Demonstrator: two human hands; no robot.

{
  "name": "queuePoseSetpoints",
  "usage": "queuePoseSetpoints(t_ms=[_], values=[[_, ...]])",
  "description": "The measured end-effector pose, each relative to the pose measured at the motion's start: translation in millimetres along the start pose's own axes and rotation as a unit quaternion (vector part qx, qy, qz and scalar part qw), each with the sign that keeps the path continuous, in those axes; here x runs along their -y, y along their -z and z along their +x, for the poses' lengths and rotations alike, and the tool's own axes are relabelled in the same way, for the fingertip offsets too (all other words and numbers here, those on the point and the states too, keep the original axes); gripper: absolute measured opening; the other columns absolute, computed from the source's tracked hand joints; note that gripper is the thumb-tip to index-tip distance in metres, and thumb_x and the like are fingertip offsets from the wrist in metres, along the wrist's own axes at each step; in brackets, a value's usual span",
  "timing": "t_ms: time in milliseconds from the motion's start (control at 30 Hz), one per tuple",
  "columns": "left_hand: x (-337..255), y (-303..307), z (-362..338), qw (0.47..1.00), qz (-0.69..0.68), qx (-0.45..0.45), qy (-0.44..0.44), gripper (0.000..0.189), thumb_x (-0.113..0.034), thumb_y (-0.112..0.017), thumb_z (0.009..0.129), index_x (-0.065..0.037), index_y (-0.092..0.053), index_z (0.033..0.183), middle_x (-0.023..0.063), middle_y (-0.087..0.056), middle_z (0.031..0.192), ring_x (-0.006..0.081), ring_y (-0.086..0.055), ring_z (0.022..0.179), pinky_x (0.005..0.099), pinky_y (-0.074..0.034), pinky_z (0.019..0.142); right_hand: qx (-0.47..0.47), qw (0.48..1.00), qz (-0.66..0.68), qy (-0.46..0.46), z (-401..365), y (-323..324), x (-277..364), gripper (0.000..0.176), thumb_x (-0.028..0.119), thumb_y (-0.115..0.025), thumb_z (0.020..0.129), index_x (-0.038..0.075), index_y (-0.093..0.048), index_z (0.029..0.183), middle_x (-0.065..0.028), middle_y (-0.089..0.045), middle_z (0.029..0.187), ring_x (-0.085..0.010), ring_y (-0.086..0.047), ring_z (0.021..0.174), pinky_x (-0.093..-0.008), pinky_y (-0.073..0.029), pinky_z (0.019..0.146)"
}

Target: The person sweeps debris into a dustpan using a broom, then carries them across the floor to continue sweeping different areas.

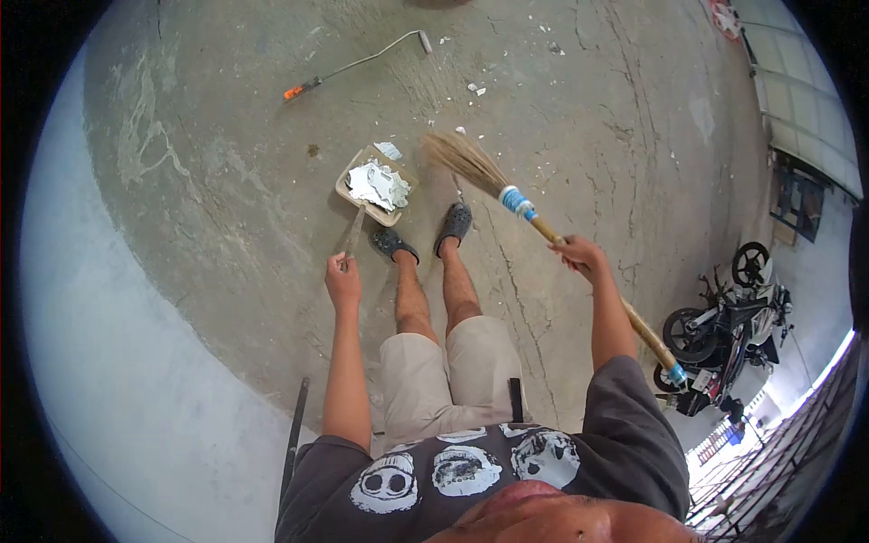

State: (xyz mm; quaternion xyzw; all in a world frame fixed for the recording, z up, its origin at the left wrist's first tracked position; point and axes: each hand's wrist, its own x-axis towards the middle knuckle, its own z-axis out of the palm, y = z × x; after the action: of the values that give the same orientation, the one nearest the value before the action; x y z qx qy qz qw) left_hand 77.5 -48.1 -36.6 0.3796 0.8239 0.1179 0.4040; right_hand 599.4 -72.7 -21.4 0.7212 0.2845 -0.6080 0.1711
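My left hand is closed round the handle of a dustpan, whose pan rests on the concrete floor in front of my feet. White flakes and scraps are heaped in the pan, and one loose piece lies at its far edge. Closed on the bamboo handle of a broom, my right hand is out to the right. The bristles point toward the far side of the dustpan, a short way right of it. Blue and white wrapping binds the broom's neck.
A paint roller with an orange grip lies on the floor beyond the dustpan. Small white flakes are scattered to its right. Motorcycles stand along the right side. A pale wall curves along the left.
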Motion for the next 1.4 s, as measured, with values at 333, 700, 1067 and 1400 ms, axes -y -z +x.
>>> queuePoseSetpoints(t_ms=[333, 700, 1067, 1400], values=[[-1, -8, 5, 0.999, 0.029, -0.017, -0.034, 0.031, -0.018, -0.055, 0.086, 0.005, -0.057, 0.107, 0.0224, -0.063, 0.105, 0.0344, -0.061, 0.101, 0.0395, -0.047, 0.087, -0.182, 0.975, 0.128, 0.031, 58, 15, 29, 0.045, 0.045, -0.056, 0.089, 0.0, -0.052, 0.086, -0.0048, -0.052, 0.056, -0.0153, -0.051, 0.041, -0.0324, -0.042, 0.039], [-11, -11, 16, 0.999, 0.047, -0.014, -0.024, 0.033, -0.019, -0.055, 0.085, 0.004, -0.058, 0.108, 0.0231, -0.061, 0.111, 0.0366, -0.058, 0.105, 0.0409, -0.046, 0.09, -0.068, 0.996, -0.051, 0.021, 62, -111, 42, 0.042, 0.034, -0.057, 0.084, -0.007, -0.061, 0.092, -0.0212, -0.065, 0.073, -0.0317, -0.066, 0.06, -0.043, -0.052, 0.055], [-23, -13, 16, 0.999, 0.048, 0.02, 0.012, 0.038, -0.022, -0.056, 0.084, 0.005, -0.056, 0.111, 0.027, -0.059, 0.111, 0.039, -0.057, 0.107, 0.0416, -0.045, 0.09, -0.03, 0.998, -0.018, 0.061, -20, -128, 26, 0.043, 0.037, -0.061, 0.085, -0.004, -0.058, 0.096, -0.0142, -0.06, 0.062, -0.0217, -0.058, 0.044, -0.0357, -0.045, 0.041], [-9, -10, 16, 0.999, 0.033, 0.008, 0.011, 0.037, -0.022, -0.057, 0.084, 0.004, -0.056, 0.111, 0.0267, -0.06, 0.11, 0.0387, -0.058, 0.104, 0.0417, -0.045, 0.09, -0.165, 0.981, -0.05, 0.089, 20, -106, 22, 0.042, 0.036, -0.061, 0.083, -0.004, -0.059, 0.097, -0.0253, -0.064, 0.078, -0.0388, -0.065, 0.074, -0.0443, -0.051, 0.065]])
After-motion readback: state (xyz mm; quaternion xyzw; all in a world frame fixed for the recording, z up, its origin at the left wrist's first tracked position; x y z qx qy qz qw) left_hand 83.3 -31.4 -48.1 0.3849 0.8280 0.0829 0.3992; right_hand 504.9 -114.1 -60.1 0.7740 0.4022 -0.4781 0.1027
